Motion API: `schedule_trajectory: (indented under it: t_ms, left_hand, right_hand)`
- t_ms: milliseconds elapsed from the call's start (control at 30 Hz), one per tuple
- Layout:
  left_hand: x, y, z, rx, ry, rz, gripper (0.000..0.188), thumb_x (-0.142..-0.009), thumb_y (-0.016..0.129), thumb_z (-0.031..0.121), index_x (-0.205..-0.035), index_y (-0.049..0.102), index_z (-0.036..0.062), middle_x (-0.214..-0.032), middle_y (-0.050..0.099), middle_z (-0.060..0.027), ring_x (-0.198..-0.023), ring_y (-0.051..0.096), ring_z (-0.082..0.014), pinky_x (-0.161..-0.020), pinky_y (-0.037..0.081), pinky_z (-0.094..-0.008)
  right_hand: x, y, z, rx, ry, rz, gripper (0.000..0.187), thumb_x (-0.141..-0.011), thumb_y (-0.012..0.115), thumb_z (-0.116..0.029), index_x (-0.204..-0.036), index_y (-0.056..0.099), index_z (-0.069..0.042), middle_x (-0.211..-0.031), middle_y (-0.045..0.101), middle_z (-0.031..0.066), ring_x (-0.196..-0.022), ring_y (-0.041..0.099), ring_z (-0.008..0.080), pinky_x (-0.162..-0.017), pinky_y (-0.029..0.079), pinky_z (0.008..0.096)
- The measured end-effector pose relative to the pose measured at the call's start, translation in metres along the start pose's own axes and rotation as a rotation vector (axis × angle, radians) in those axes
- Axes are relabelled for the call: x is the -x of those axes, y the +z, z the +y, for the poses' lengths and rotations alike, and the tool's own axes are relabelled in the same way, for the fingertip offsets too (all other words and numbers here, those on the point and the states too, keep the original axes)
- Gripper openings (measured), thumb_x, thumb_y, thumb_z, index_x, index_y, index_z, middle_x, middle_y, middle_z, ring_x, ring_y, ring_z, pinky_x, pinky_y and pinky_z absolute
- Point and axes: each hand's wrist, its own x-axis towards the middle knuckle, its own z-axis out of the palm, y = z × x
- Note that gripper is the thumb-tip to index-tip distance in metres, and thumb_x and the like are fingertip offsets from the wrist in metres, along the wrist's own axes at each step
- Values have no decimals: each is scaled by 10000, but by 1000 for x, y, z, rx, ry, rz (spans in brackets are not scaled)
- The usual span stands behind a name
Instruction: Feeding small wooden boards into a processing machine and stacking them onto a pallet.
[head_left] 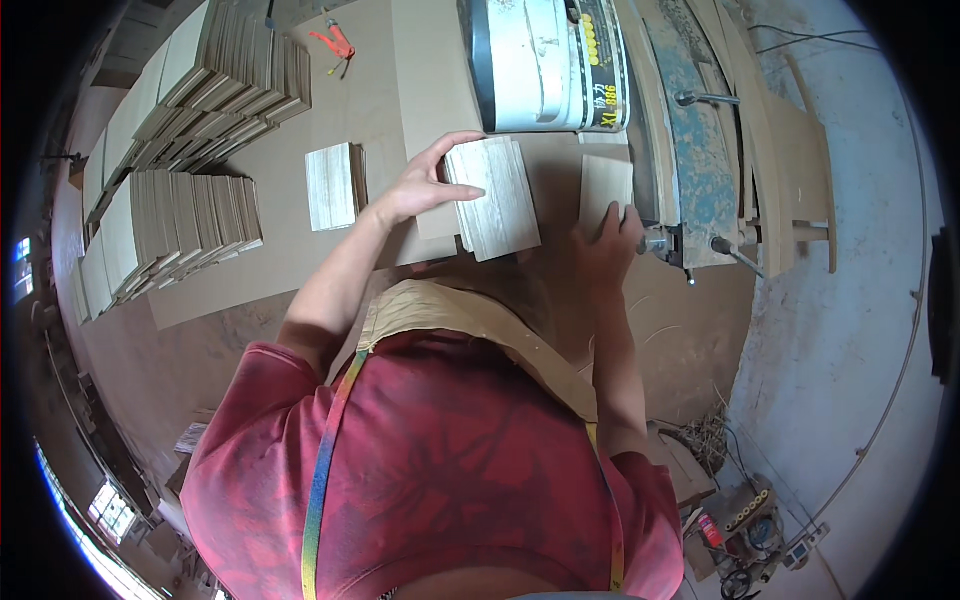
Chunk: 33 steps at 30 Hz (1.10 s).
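My left hand (pixel 428 188) grips a small stack of pale wooden boards (pixel 497 200) by its left side. The thumb lies across the top board and the fingers reach round the far edge. The boards are slightly fanned, so their edges show in steps. To the right, my right hand (pixel 608 240) is closed on the near end of a single pale board (pixel 606 182), fingertips over its edge; the thumb is hard to see in shadow. Another short stack of boards (pixel 333 188) sits on the table left of my left forearm.
Tall stacks of boards (pixel 190 215) line the left side. An orange-handled tool (pixel 335 42) lies on the brown table covering (pixel 370 85). A white and black container (pixel 545 65) stands just beyond my hands. A worn blue machine or bench (pixel 692 130) with metal handles borders the right.
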Motion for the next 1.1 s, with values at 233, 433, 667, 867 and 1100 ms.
schedule_trajectory:
  t_ms: [233,433,667,867,1100]
  left_hand:
    - [1,12,16,-20,-140,-12,628,-887,927,168,-1454,661,130,-1322,713,-104,-1158,675,-211,-1035,545,-339]
    - [2,39,1,-82,-77,218,579,-929,893,223,-1457,673,131,-1325,714,-110,-1176,673,-222,-1051,536,-347]
    - [-8,38,6,15,-38,207,590,-952,865,319,-1476,665,135,-1382,700,-120,-1252,650,-232,-1097,511,-354]
    - [8,18,9,-83,-43,78,641,-932,878,285,-1508,637,140,-1434,682,-126,-1307,623,-237,-1134,489,-366]
    - [20,2,10,-35,-65,5,654,-897,904,237,-1484,639,131,-1353,712,-99,-1252,649,-242,-1112,507,-384]
  right_hand:
    - [-65,64,9,-46,-169,174,484,-932,727,-95,-1389,613,17,-1467,580,241,-1353,548,489,-1138,476,542]
    - [-54,-19,-117,-275,-188,-147,611,-882,838,-267,-1378,612,10,-1344,608,236,-1105,606,428,-1005,543,512]
    - [-17,-25,-139,-334,-152,-67,631,-833,893,-283,-1370,704,-11,-1461,608,232,-1236,628,421,-1061,542,496]
    - [-5,-37,-79,-383,12,8,574,-835,864,-249,-1339,714,-19,-1464,582,233,-1376,563,455,-1104,517,515]
    - [-22,28,-10,91,-83,79,474,-925,769,-169,-1372,699,-27,-1460,600,223,-1363,571,455,-1108,508,516]
